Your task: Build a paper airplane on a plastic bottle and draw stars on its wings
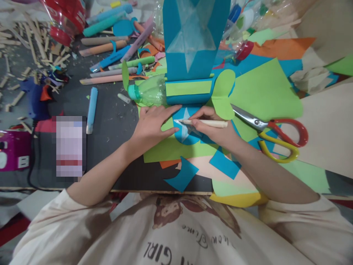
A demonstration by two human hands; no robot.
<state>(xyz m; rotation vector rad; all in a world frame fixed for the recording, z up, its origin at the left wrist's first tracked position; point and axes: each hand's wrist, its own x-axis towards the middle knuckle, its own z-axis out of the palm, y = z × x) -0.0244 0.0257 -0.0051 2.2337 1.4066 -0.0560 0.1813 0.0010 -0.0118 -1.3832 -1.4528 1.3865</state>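
Note:
My right hand (208, 123) is closed around a white marker (217, 124), its tip on a pale star (186, 129) drawn on a round blue paper piece (183, 138). Spread out flat, my left hand (156, 123) presses at the left edge of that blue piece, thumb and forefinger on either side of the star. Directly beyond lies a green-tinted plastic bottle (151, 90) on its side, wrapped in blue paper with a light green strip (189, 88). A larger blue panel with a star (193, 36) rises behind it. Two green rounded paper shapes (224, 88) stand at its right end.
Scissors (259, 125) with red and yellow handles lie to the right on green paper (267, 88). Blue scraps (182, 175) are near the table edge. Left are a marker cap (124, 98), a blue marker (92, 110), a phone (70, 147), a glue gun (35, 95) and several coloured markers (110, 59).

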